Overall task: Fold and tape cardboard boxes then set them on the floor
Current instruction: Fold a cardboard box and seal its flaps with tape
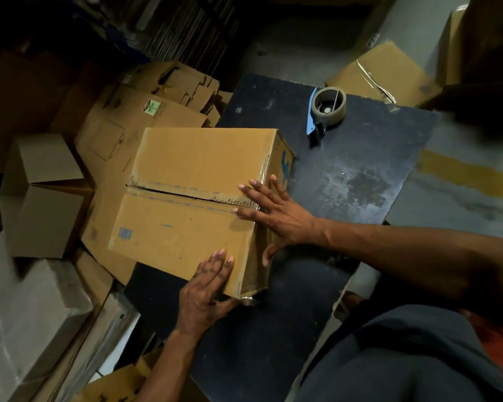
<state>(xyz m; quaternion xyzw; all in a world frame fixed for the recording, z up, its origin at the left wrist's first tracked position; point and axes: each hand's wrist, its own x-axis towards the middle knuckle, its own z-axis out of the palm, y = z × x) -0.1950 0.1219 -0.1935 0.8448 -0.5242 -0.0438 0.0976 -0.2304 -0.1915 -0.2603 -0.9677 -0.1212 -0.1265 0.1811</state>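
Observation:
A closed brown cardboard box (195,195) sits on the left part of the dark table (346,181), overhanging its left edge. The two top flaps meet along a seam with a little clear tape near the right end. My right hand (276,216) lies flat with straight fingers over the right end of the seam, thumb down the box's side. My left hand (206,291) presses flat on the near corner of the top, thumb under the edge. A tape dispenser (325,110) with a roll of brown tape stands on the table beyond the box, untouched.
Flattened cartons (134,120) are piled on the floor left of the table. An open-sided box (47,195) stands at the left. A taped box (384,74) lies on the floor behind the table. A yellow floor line (465,175) runs at the right.

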